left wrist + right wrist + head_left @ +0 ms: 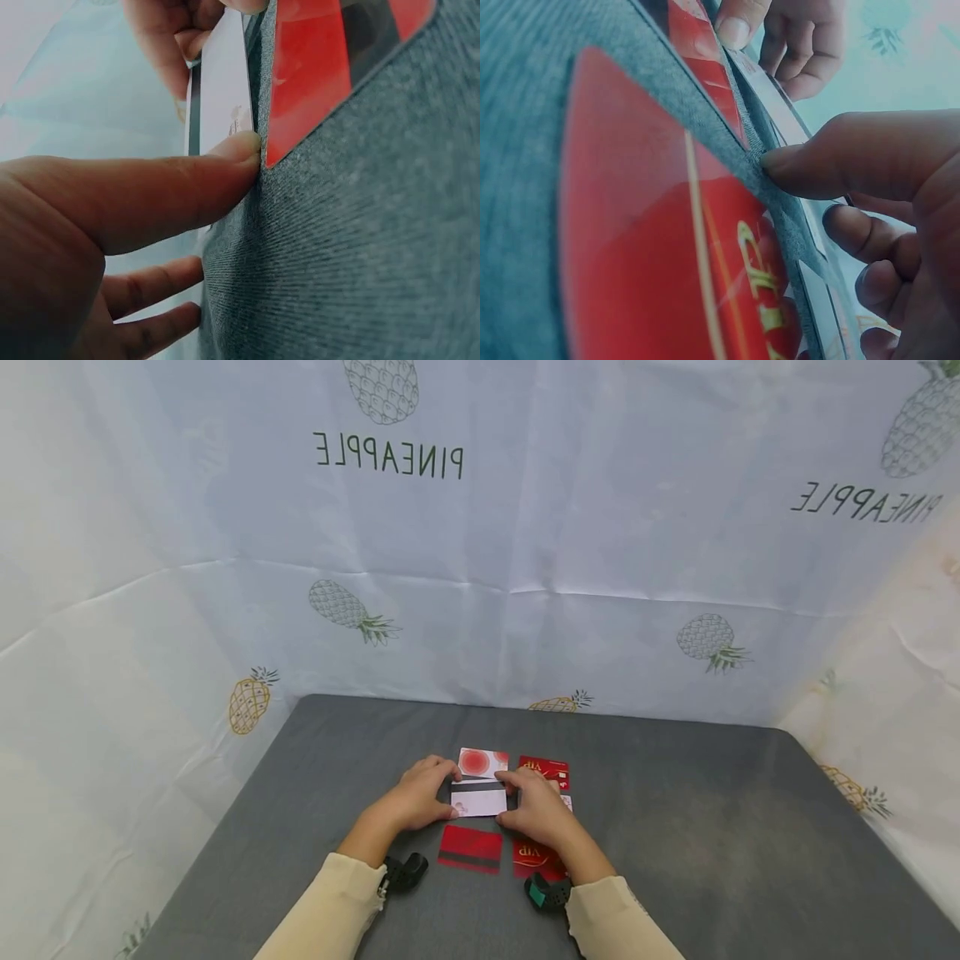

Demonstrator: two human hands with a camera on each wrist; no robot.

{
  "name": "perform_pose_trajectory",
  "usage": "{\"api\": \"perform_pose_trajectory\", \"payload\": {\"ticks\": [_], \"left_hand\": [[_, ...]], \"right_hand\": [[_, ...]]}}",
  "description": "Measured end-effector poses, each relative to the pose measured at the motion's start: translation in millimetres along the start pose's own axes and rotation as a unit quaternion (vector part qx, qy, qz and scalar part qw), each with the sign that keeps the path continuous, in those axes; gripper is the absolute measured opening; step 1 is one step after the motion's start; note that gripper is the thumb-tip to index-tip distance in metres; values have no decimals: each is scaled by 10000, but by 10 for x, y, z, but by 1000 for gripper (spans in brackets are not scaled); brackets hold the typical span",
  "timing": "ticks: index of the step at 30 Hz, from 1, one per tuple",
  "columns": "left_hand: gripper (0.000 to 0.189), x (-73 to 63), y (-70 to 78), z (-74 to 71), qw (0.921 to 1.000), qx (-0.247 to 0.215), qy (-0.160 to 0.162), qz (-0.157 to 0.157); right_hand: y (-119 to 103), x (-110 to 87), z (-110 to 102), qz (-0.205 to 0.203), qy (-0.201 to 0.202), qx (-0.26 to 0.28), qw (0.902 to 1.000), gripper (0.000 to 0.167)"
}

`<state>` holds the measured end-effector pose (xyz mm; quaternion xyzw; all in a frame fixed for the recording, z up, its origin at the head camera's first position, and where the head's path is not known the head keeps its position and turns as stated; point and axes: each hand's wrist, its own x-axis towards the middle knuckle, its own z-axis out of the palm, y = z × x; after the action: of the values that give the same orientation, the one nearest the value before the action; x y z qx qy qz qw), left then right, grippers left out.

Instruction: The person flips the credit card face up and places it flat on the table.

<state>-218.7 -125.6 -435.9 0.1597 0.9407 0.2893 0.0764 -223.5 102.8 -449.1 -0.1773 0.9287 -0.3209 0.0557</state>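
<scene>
A white card with a dark magnetic stripe [478,803] lies in the middle of the card group. My left hand [420,795] holds its left end, the thumb at the near corner and the index finger at the far corner. At the opposite end, my right hand [540,807] grips the card with thumb and index finger. Just nearer lies a red card with a dark stripe [470,847]. Beyond is a white card with a red circle pattern [477,762]. A red VIP card [531,857] sits partly under my right wrist, and another red VIP card [547,768] lies past that hand.
The cards lie on a dark grey cloth-covered table [675,827]. Another white card [567,802] is mostly hidden behind my right hand. A white curtain with pineapple prints [480,543] stands along the back and sides. Dark straps [405,872] sit at both wrists.
</scene>
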Motion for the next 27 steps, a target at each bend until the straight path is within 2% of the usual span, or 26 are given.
{"api": "perform_pose_trajectory", "payload": {"ticks": [4, 9, 14, 17, 23, 27], "left_hand": [[44, 15, -3, -26, 9998, 16, 96, 194], [56, 0, -18, -33, 9997, -24, 144, 208], [56, -12, 3, -55, 9978, 42, 536, 399], [55, -13, 51, -68, 9955, 15, 682, 658], [53, -31, 198, -26, 9918, -185, 586, 1123], [55, -47, 255, 6, 9895, -210, 609, 1295]], "right_hand": [[23, 2, -8, -107, 159, 100, 9998, 57], [68, -9, 20, -134, 274, 346, 9989, 56], [63, -10, 26, -283, 565, 294, 9976, 58], [46, -14, 14, -482, 689, 281, 9961, 57], [47, -33, 25, -1003, 883, 431, 9901, 55], [69, -38, 58, -1324, 1081, 375, 9846, 56]]}}
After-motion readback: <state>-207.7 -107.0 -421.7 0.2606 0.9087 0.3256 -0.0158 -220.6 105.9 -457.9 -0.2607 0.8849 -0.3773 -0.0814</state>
